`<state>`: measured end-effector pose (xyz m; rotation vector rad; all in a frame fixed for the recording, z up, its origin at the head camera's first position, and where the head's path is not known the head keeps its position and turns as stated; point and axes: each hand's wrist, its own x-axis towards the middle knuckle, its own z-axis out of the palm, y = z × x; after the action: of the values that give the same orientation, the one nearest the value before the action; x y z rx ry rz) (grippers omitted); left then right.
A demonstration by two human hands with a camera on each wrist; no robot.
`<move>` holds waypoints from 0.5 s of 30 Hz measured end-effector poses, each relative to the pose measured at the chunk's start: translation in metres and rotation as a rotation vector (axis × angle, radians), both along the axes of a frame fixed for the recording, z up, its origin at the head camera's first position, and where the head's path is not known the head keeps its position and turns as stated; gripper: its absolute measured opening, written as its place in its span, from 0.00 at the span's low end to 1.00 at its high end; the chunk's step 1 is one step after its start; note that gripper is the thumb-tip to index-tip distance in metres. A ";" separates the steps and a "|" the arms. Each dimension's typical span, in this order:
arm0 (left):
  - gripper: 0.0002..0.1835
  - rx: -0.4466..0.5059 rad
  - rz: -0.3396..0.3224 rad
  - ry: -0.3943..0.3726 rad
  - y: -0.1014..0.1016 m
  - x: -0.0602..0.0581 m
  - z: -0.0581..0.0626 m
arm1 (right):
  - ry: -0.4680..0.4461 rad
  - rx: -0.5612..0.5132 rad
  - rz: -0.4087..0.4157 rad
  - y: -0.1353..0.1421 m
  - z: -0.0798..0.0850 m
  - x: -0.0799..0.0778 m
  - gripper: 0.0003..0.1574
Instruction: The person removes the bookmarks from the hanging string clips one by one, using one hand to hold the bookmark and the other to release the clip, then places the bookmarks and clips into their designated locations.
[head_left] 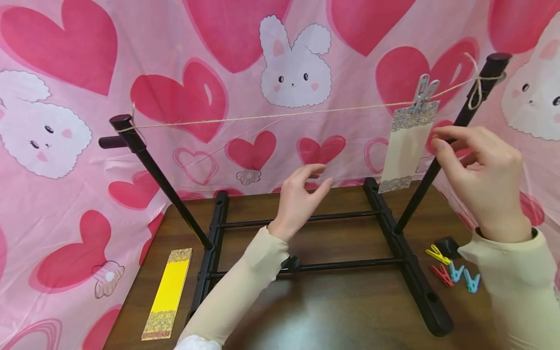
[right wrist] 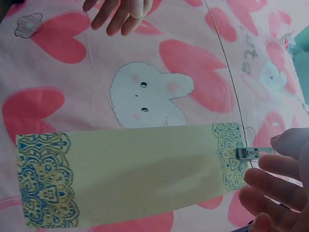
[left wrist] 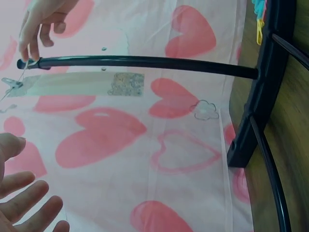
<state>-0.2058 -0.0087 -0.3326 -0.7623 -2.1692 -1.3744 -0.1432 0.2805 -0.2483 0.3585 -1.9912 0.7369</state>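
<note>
A cream paper strip (head_left: pixel 407 150) with blue-and-gold patterned ends hangs from a twine line (head_left: pixel 271 116), clipped by a grey clothespin (head_left: pixel 423 92). My right hand (head_left: pixel 485 180) is raised just right of the strip, fingers bent loosely with nothing between them. In the right wrist view, its fingers (right wrist: pixel 275 179) lie close to the clothespin (right wrist: pixel 248 153) at the strip's top end. Below the middle of the line, my left hand (head_left: pixel 302 199) hovers with fingers spread and holds nothing. The left wrist view shows its relaxed fingers (left wrist: pixel 29 198) apart from the strip (left wrist: pixel 77 84).
The twine is tied between two black posts (head_left: pixel 168 189) of a stand on a brown table (head_left: pixel 323 301). Yellow patterned strips (head_left: pixel 168 291) lie at the left. On the right are several small clothespins (head_left: pixel 457 272) beside a black object (head_left: pixel 447 247). Pink heart-printed cloth (head_left: pixel 245 43) hangs behind.
</note>
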 end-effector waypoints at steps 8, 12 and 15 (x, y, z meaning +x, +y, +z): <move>0.19 0.004 -0.026 0.011 0.022 -0.002 0.008 | 0.014 -0.009 -0.001 0.001 0.014 -0.007 0.17; 0.19 0.019 -0.050 -0.005 0.034 -0.003 0.012 | 0.014 -0.024 -0.007 0.000 0.022 -0.010 0.17; 0.18 0.036 -0.073 -0.023 0.042 -0.003 0.015 | 0.008 -0.026 -0.015 -0.002 0.027 -0.011 0.18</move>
<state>-0.2092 0.0329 -0.3181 -0.8234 -2.1475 -1.4605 -0.1541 0.2788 -0.2212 0.3302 -1.9728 0.7498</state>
